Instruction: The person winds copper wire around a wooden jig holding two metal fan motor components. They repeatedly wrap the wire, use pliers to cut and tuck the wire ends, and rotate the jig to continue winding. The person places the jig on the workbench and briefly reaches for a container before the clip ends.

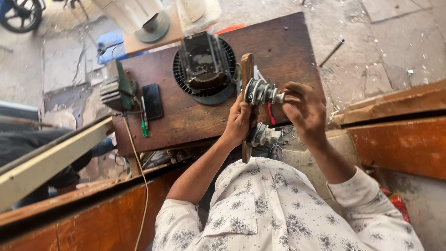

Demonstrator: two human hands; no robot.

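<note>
We see a dark brown wooden table (283,42), worn and scuffed. On it lie a round black fan housing (204,69) with a metal motor frame, a black phone (152,101), a green screwdriver (144,126) and a green metal tool (118,88) at its left edge.
</note>
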